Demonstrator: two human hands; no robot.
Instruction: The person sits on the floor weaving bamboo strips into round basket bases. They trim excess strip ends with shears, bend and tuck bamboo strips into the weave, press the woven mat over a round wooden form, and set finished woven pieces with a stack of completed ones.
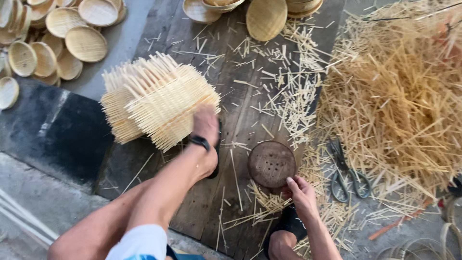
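Nearest the camera, the right hand (302, 195) reaches down to a dark round disc (272, 163) with small holes that lies flat on the wooden board (231, 120); the fingertips touch the disc's near edge, the fingers loosely curled rather than closed around it. Thin bamboo strips (250, 204) lie scattered on the board just beside that hand. Near the disc, to the right, a pair of scissors (344, 175) lies on the ground among the cuttings. Further in, the left hand (206, 123), with a dark band at the wrist, presses against the near side of a stack of woven bamboo mats (156, 98) that stands tilted on the board, their loose strip ends bristling outward; whether the fingers grip the stack or only lean on it cannot be told, as they are hidden by it. To the right rises a big heap of bamboo offcuts (399, 96). Farthest off, at the upper left, finished round woven trays (62, 38) lie piled on the floor, and more stand at the top edge of the board.
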